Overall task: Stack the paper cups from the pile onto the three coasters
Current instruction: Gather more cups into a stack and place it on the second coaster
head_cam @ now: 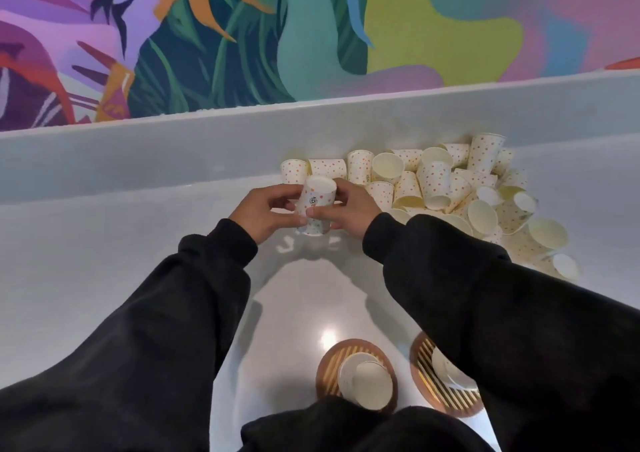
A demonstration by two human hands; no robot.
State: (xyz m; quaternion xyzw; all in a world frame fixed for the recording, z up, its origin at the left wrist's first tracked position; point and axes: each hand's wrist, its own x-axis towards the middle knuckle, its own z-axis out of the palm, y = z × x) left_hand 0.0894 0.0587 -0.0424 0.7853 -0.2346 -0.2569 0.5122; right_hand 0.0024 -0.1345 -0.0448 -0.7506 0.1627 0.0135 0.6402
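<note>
Left hand [263,213] and right hand [350,209] pinch one inverted dotted paper cup [319,199]. A cup pile [450,188] lies to their right; two round wooden coasters [328,365] [425,365] sit nearer the body.

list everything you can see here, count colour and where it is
held cup: one, cream with orange dots, upside down, centre
loose cups: many, same pattern, piled on the far right
coaster: one, brown striped, near edge
second coaster: one, same, to its right, partly under a sleeve
stacked cups: upside down on each coaster, count unclear
counter: one, pale grey
mural: one, multicoloured, behind the counter
sleeves: two, black
left hand: grips the held cup
right hand: grips it too
</note>
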